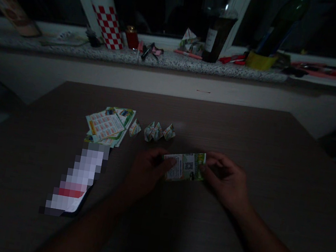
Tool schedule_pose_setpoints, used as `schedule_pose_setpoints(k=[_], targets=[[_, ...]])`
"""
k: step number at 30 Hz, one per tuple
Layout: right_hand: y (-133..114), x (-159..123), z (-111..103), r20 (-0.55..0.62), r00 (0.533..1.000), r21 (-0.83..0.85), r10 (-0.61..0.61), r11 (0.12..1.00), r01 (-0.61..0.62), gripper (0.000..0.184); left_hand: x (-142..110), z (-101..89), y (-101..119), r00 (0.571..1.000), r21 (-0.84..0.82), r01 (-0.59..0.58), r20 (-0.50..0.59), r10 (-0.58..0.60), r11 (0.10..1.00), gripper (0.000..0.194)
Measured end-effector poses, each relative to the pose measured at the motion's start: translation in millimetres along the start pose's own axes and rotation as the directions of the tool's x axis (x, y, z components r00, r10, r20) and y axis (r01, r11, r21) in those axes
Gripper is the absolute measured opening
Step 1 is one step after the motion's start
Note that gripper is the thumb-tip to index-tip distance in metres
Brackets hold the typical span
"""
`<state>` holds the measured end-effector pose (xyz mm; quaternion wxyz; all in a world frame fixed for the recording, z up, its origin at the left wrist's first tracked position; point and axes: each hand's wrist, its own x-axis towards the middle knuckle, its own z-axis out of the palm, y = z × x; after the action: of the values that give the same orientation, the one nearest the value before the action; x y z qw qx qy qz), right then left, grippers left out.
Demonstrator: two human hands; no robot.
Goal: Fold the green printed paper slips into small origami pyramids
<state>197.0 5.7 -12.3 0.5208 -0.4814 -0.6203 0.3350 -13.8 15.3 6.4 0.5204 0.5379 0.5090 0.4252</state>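
Two-handed pinch on printed paper (182, 172), left hand (144, 171) at left end, right hand (233, 182) at right end — both closed on it. Held over table (235, 128), nearer than folded paper pieces (157, 133), right of phone (80, 202). Press evenly with thumbs — avoid skewing or creasing.

At lower left, coarse blocks hide most of the phone (76, 206). At centre, small print on the card (183, 167) is unreadable. The top edge crops the checkered bottle (105, 8), upper left, and the green bottle (287, 17), upper right.
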Motion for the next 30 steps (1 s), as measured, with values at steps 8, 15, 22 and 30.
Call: schedule_pose_setpoints(k=[8, 15, 22, 30], targets=[[-2, 2, 7, 0.004, 0.980, 0.254, 0.199, 0.948, -0.193, 0.016, 3, -3.8, -1, 0.997, 0.023, -0.015, 0.070, 0.013, 1.000, 0.018], [-5, 1, 8, 0.123, 0.978, 0.222, 0.168, 0.956, -0.192, 0.016, -1, -2.6, 1, 0.952, 0.141, 0.026, 0.299, -0.068, 0.990, 0.019], [-5, -1, 8, 0.034, 0.996, 0.118, 0.086, 0.989, -0.089, 0.009, 0, -3.7, 5, 0.979, 0.360, -0.086, 0.202, 0.013, 0.929, 0.021], [-15, -7, 14, 0.198, 0.949, 0.013, -0.245, 0.969, 0.247, 0.011, -3, 1.0, 1, 0.989, 0.496, -0.145, 0.074, 0.124, 0.856, 0.024]])
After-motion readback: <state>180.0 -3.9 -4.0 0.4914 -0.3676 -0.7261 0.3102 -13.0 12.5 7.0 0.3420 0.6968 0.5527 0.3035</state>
